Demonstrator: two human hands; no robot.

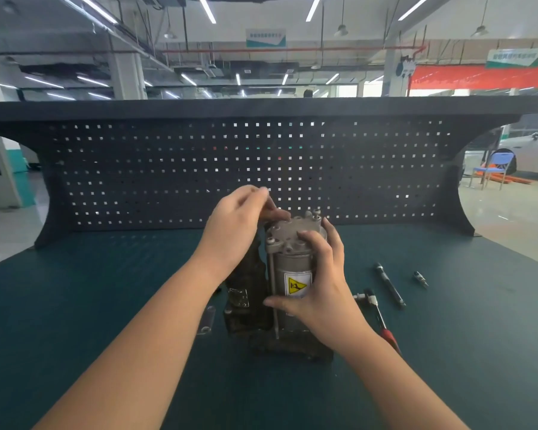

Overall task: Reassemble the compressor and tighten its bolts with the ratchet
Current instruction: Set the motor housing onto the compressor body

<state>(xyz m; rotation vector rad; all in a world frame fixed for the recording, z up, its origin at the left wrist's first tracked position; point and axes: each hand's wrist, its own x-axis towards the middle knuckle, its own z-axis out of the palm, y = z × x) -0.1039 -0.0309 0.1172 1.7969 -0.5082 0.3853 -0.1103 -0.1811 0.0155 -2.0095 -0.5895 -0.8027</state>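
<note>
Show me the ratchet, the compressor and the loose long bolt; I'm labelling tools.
ratchet point(374, 307): head view, on its metal neck.
compressor point(292, 265): head view, on its silver barrel.
long bolt point(390, 285): head view, on its dark shank.

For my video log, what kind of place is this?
Probably a vehicle workshop or training shop: a pegboard backs the workbench, a car is parked beyond, and a ratchet lies by the compressor.

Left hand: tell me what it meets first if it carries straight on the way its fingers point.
Probably the top cap of the compressor. The left hand sits at its upper left edge, fingers aimed right and slightly down; depth is unclear.
</note>
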